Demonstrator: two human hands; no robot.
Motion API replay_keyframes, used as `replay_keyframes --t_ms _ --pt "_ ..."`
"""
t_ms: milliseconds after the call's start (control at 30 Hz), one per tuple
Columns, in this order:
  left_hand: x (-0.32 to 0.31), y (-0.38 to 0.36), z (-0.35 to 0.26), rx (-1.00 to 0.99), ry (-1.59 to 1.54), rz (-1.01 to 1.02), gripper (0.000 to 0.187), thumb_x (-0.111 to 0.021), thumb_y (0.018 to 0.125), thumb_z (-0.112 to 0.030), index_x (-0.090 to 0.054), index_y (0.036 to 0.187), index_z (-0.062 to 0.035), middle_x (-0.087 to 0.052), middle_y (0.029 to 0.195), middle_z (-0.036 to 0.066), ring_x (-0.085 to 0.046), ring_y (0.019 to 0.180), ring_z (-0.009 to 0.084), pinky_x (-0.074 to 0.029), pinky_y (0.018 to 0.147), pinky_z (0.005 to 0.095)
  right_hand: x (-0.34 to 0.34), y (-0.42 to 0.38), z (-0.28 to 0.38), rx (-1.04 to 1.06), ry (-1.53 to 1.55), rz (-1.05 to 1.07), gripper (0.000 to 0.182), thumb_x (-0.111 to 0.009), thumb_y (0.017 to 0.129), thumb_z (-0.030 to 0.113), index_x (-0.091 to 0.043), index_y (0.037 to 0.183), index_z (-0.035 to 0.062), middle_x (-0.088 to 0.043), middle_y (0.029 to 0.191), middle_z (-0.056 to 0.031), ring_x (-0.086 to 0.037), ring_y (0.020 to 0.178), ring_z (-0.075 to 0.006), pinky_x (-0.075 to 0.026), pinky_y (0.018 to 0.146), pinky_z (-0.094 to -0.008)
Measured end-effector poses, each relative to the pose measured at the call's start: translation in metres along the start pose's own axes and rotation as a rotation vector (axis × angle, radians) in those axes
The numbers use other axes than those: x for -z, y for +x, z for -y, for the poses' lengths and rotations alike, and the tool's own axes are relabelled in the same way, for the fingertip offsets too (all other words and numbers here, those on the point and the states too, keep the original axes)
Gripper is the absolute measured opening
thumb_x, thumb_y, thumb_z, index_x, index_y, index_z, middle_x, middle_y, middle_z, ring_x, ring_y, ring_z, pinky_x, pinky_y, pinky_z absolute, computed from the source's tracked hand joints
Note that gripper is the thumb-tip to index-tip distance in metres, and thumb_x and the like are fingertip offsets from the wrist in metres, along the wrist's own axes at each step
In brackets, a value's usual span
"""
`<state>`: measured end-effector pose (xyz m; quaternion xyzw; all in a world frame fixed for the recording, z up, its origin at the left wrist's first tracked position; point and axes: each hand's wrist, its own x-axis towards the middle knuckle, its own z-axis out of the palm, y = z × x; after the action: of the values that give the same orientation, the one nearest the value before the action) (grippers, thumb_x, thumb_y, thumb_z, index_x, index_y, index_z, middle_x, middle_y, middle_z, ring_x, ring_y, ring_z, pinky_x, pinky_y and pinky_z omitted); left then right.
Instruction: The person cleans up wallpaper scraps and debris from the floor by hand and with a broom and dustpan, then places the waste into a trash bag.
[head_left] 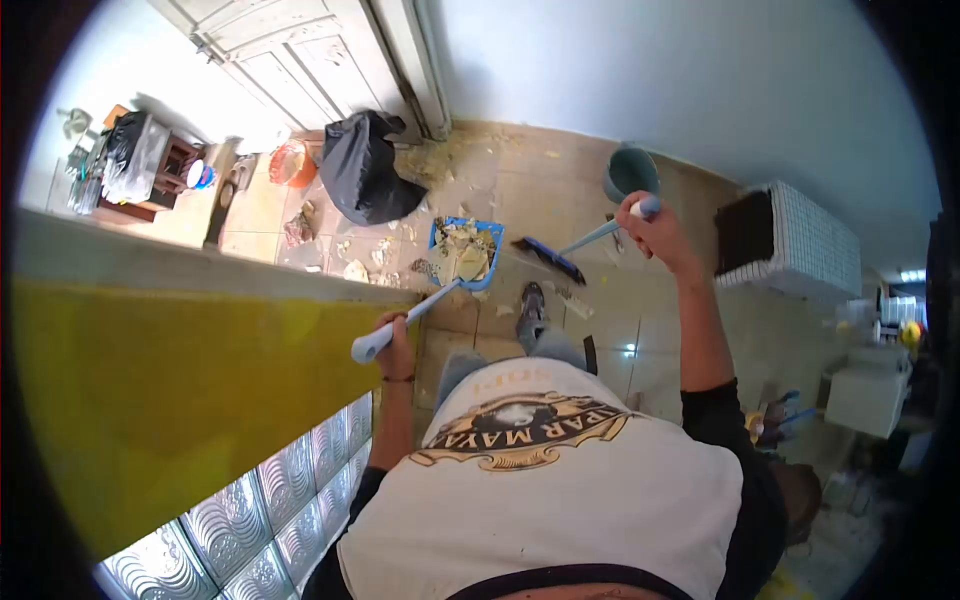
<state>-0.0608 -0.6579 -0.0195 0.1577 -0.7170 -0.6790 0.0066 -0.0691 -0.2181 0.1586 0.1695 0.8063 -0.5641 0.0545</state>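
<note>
My left hand (pixel 397 345) is wrapped round the light blue handle of a blue dustpan (pixel 495 236). The pan rests on the tiled floor, heaped with pale debris (pixel 462 250). Higher up on the right, my right hand (pixel 655 232) grips the end of a light blue broom handle (pixel 597 236). The dark bristled broom head (pixel 548 260) lies on the floor just right of the dustpan, apart from it. Pale scraps (pixel 380 255) are scattered on the floor left of the pan.
A black bag (pixel 365 175) and an orange bucket (pixel 291 164) stand beyond the dustpan. A green-grey bucket (pixel 631 172) sits by the wall, a white basket (pixel 810 240) at the right. A low yellow wall (pixel 220 380) runs along my left side.
</note>
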Motion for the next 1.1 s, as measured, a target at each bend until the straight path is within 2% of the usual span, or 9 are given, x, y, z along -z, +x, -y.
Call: replay_keyframes --t_ms 133,300,433,633,933,967,1033,1067,1100 --pt "0.019 0.028 0.001 -0.025 0.025 -0.091 0.009 -0.056 0.084 -0.007 -0.063 0.086 -0.0014 -0.060 0.084 0.004 -0.053 0.076 0.0119 -0.044 0.072 0.0264 -0.022 0.099 0.081 -0.029 -0.153 -0.039 0.024 -0.063 0.085 0.032 -0.060 0.086 0.0085 -0.047 0.054 0.0011 -0.040 0.041 -0.0052 -0.030 0.036 -0.0207" --pt "0.011 0.040 -0.018 -0.061 0.073 -0.219 0.010 -0.055 0.083 -0.005 -0.063 0.087 -0.0007 -0.062 0.085 0.006 -0.055 0.079 0.0131 -0.044 0.075 0.0270 -0.027 0.238 0.130 0.033 -0.402 0.305 0.023 -0.063 0.084 0.032 -0.062 0.090 0.0098 -0.056 0.058 -0.0039 -0.041 0.041 -0.0054 -0.030 0.036 -0.0211" --pt "0.011 0.057 -0.021 -0.038 0.025 -0.312 0.010 -0.055 0.083 -0.005 -0.063 0.087 -0.0012 -0.062 0.082 0.005 -0.054 0.076 0.0118 -0.043 0.073 0.0255 -0.044 0.317 0.155 -0.015 -0.548 0.366 0.019 -0.059 0.082 0.029 -0.063 0.089 0.0112 -0.057 0.059 -0.0037 -0.039 0.041 -0.0041 -0.029 0.037 -0.0202" --pt "-0.009 0.078 -0.032 0.027 0.012 -0.456 0.009 -0.056 0.083 -0.005 -0.063 0.085 -0.0013 -0.060 0.079 0.003 -0.052 0.072 0.0099 -0.042 0.067 0.0238 -0.050 0.434 0.171 -0.131 -0.538 0.247 0.017 -0.057 0.080 0.030 -0.063 0.087 0.0152 -0.054 0.059 -0.0005 -0.036 0.042 -0.0033 -0.028 0.038 -0.0186" --pt "-0.045 0.080 -0.074 0.108 -0.049 -0.626 0.008 -0.055 0.082 0.000 -0.062 0.085 0.0004 -0.060 0.081 0.004 -0.054 0.076 0.0104 -0.043 0.070 0.0238 -0.110 0.597 0.209 0.055 -0.260 0.018 0.021 -0.059 0.080 0.030 -0.057 0.077 0.0094 -0.054 0.061 0.0016 -0.043 0.045 -0.0034 -0.034 0.038 -0.0200" --pt "-0.053 0.079 -0.080 0.106 -0.059 -0.650 0.007 -0.055 0.083 0.000 -0.062 0.085 0.0007 -0.061 0.083 0.005 -0.054 0.077 0.0106 -0.043 0.071 0.0240 -0.120 0.609 0.210 0.062 -0.238 -0.020 0.033 -0.053 0.083 0.041 -0.057 0.074 0.0097 -0.053 0.058 0.0019 -0.044 0.046 -0.0035 -0.037 0.041 -0.0197" --pt "-0.071 0.079 -0.103 0.150 -0.062 -0.690 0.008 -0.054 0.083 0.000 -0.061 0.085 0.0008 -0.061 0.084 0.005 -0.055 0.078 0.0110 -0.044 0.072 0.0242 -0.123 0.652 0.182 0.074 -0.453 0.101 0.039 -0.051 0.085 0.043 -0.056 0.067 0.0094 -0.048 0.049 0.0012 -0.040 0.039 -0.0072 -0.035 0.037 -0.0229" --pt "-0.061 0.069 -0.100 0.153 -0.075 -0.688 0.008 -0.054 0.083 0.000 -0.061 0.085 0.0010 -0.061 0.086 0.006 -0.055 0.080 0.0114 -0.044 0.074 0.0244 -0.138 0.641 0.154 0.164 -0.743 0.118 0.049 -0.047 0.086 0.041 -0.055 0.057 0.0032 -0.055 0.053 -0.0110 -0.054 0.050 -0.0215 -0.044 0.048 -0.0374" --pt "-0.069 0.071 -0.117 0.144 -0.014 -0.686 0.007 -0.054 0.083 0.000 -0.061 0.086 0.0011 -0.061 0.085 0.007 -0.057 0.083 0.0126 -0.046 0.075 0.0252 -0.155 0.660 0.118 0.133 -0.868 0.219 0.044 -0.050 0.085 0.041 -0.060 0.073 -0.0008 -0.063 0.070 -0.0176 -0.061 0.069 -0.0314 -0.048 0.067 -0.0415"
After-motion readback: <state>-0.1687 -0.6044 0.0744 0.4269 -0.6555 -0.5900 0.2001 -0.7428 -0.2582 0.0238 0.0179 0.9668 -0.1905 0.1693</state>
